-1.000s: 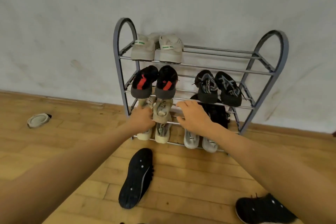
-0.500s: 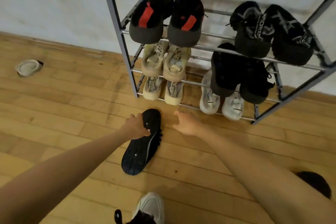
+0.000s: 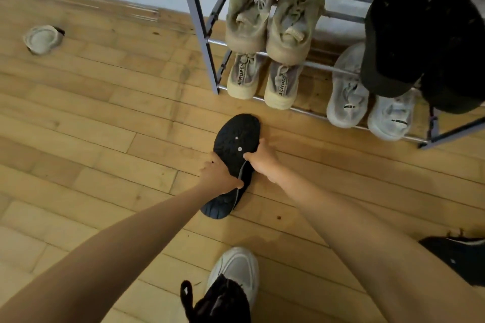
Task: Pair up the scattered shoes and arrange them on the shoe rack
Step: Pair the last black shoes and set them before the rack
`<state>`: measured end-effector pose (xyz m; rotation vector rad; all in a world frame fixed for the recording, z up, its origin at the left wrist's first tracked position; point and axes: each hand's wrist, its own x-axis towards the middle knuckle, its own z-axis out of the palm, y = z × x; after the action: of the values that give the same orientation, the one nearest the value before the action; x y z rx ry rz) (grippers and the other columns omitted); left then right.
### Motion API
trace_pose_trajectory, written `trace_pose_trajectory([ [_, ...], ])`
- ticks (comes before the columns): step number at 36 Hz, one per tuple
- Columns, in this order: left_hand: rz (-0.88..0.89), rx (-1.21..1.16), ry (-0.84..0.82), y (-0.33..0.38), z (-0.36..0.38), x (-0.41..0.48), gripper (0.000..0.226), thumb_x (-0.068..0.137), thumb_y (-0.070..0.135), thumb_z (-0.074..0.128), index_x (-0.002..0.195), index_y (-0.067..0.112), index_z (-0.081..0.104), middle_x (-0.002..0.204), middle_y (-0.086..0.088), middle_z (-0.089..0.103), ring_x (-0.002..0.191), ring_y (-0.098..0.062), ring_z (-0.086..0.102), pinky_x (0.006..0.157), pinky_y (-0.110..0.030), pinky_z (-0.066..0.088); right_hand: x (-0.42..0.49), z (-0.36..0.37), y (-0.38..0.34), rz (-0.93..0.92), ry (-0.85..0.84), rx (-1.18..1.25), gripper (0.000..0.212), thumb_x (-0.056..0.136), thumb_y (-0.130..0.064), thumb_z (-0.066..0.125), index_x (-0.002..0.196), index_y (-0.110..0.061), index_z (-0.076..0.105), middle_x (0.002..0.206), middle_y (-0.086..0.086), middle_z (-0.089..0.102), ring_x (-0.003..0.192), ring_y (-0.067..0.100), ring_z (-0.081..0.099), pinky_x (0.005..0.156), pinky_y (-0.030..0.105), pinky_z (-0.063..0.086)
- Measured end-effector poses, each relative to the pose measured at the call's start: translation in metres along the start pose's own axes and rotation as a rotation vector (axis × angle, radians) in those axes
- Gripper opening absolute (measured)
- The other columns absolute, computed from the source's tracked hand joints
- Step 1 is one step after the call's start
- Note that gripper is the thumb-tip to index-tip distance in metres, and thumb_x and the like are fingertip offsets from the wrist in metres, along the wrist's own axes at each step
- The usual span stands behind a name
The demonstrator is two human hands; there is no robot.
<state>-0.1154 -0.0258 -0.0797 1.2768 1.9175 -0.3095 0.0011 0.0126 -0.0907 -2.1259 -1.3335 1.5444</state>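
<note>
Wearer's foot: a pale sneaker (image 3: 236,267) stands on the wood floor (image 3: 105,118) at the bottom edge, a dark cuff or strap over its top.
Second black shoe: a black shoe (image 3: 462,254) lies at the right edge, well apart from the hands, partly cut off by the frame.
Left hand: the left hand (image 3: 219,177) is curled over the near-left edge of the black upturned shoe (image 3: 236,144), fingers wrapped on the sole.
Right hand: the right hand (image 3: 262,158) grips the same shoe from its right side, thumb across the sole.
Shoe in hand: sole up on the floor, toe pointing toward the rack, just in front of its lowest rail.
Rack: the grey metal shoe rack (image 3: 199,34) holds cream sneakers (image 3: 262,76) and white sneakers (image 3: 367,110) on the bottom tier, tan high-tops (image 3: 273,16) and black shoes (image 3: 420,44) one tier above.
Far left: a single pale shoe (image 3: 42,39) lies on the floor near the wall.
</note>
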Motion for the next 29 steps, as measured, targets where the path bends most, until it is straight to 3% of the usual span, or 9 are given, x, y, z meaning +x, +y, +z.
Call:
trace_pose_trajectory([
  [3,0.054,-0.107,-0.004,0.013,0.006,-0.007,0.115,0.072,0.042,0.075,0.146,-0.001,-0.003,0.145,-0.022,0.03,0.132,-0.038,0.034,0.106,-0.045,0.038,-0.006,-0.019,0.0,-0.014,0.009,0.043,0.049,0.092,-0.015,0.054,0.136,-0.006,0.034,0.135,0.012,0.048,0.12,0.029,0.049,0.089,0.03,0.041],
  [7,0.139,-0.249,-0.064,0.04,0.019,-0.015,0.103,0.068,0.042,0.076,0.14,0.005,0.013,0.136,-0.016,0.038,0.123,-0.032,0.043,0.094,-0.042,0.047,-0.018,-0.065,0.013,-0.063,0.04,-0.062,0.045,0.092,-0.013,0.056,0.133,-0.005,0.039,0.12,0.008,0.053,0.114,0.025,0.052,0.082,0.027,0.041],
  [11,0.188,-0.406,-0.173,0.079,0.036,-0.027,0.104,0.066,0.044,0.078,0.143,0.008,0.017,0.14,-0.013,0.032,0.126,-0.031,0.04,0.092,-0.039,0.046,-0.035,-0.114,0.039,-0.065,0.051,-0.148,0.052,0.093,-0.013,0.054,0.14,-0.004,0.033,0.135,0.016,0.05,0.107,0.022,0.051,0.074,0.02,0.043],
  [15,0.154,-0.61,-0.33,0.107,0.066,-0.032,0.125,0.036,0.057,0.08,0.142,0.02,0.023,0.136,-0.009,0.046,0.12,-0.03,0.05,0.095,-0.045,0.05,-0.063,-0.151,0.069,-0.053,0.063,-0.217,0.051,0.091,-0.009,0.054,0.139,-0.003,0.039,0.136,0.016,0.051,0.121,0.025,0.051,0.093,0.03,0.044],
  [18,0.155,-0.659,-0.362,0.119,0.099,-0.022,0.127,0.032,0.063,0.078,0.14,0.017,0.028,0.131,-0.006,0.051,0.117,-0.028,0.054,0.092,-0.044,0.053,-0.082,-0.167,0.089,-0.065,0.058,-0.223,0.039,0.091,-0.001,0.052,0.129,0.007,0.045,0.126,0.021,0.055,0.115,0.029,0.053,0.09,0.025,0.044],
  [21,0.169,-0.708,-0.358,0.136,0.105,-0.04,0.108,0.041,0.057,0.08,0.132,0.013,0.041,0.119,-0.005,0.06,0.106,-0.024,0.06,0.087,-0.041,0.055,-0.098,-0.175,0.11,-0.098,-0.005,-0.246,0.039,0.093,-0.002,0.05,0.131,0.004,0.044,0.128,0.014,0.053,0.112,0.023,0.052,0.074,0.006,0.041],
  [24,0.229,-0.784,-0.429,0.151,0.099,-0.08,0.052,0.076,0.03,0.072,0.121,0.014,0.052,0.103,-0.001,0.062,0.1,-0.02,0.059,0.085,-0.034,0.051,-0.106,-0.18,0.13,-0.12,-0.008,-0.271,0.049,0.095,-0.013,0.051,0.142,-0.009,0.035,0.142,0.007,0.044,0.126,0.02,0.046,0.09,0.014,0.033],
  [26,0.238,-0.808,-0.456,0.157,0.105,-0.089,0.017,0.087,0.018,0.064,0.1,0.022,0.054,0.091,0.004,0.058,0.092,-0.017,0.057,0.082,-0.032,0.047,-0.108,-0.183,0.14,-0.131,0.036,-0.271,0.053,0.096,-0.017,0.049,0.145,-0.013,0.031,0.147,0.006,0.04,0.13,0.02,0.043,0.095,0.018,0.032],
  [29,0.278,-0.799,-0.476,0.158,0.12,-0.097,0.024,0.087,0.021,0.063,0.109,0.017,0.053,0.096,0.003,0.061,0.097,-0.018,0.059,0.076,-0.03,0.048,-0.11,-0.182,0.158,-0.144,0.095,-0.24,0.05,0.097,-0.018,0.048,0.145,-0.013,0.035,0.147,0.006,0.04,0.129,0.021,0.044,0.095,0.018,0.033],
])
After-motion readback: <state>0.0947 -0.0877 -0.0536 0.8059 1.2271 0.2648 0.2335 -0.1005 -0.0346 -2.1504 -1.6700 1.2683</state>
